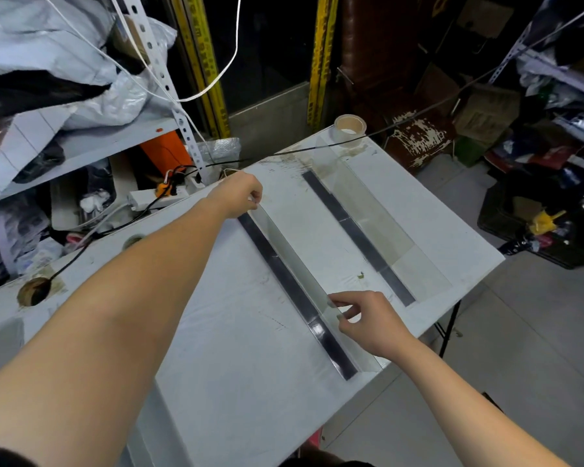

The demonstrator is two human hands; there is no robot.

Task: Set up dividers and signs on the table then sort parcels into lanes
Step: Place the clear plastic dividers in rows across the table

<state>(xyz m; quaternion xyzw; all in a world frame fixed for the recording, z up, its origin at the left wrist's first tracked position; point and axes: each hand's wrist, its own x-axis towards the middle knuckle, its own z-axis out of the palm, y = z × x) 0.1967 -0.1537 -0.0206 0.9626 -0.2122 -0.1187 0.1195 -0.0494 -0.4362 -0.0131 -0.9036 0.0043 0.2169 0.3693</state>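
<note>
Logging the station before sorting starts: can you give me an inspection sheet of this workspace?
Surface: white table, scuffed and stained.
Job's things: near divider held by both hands; far divider standing free; signs and parcels, nothing seen.
Clutter: tape roll at the far corner.
Hands: left hand pinches the near divider's far end; right hand pinches its top edge nearer the person.
Cables: black cable crosses the table's far edge; power strip off its left side.
Surroundings: shelf with grey bags left; cardboard boxes right.
</note>
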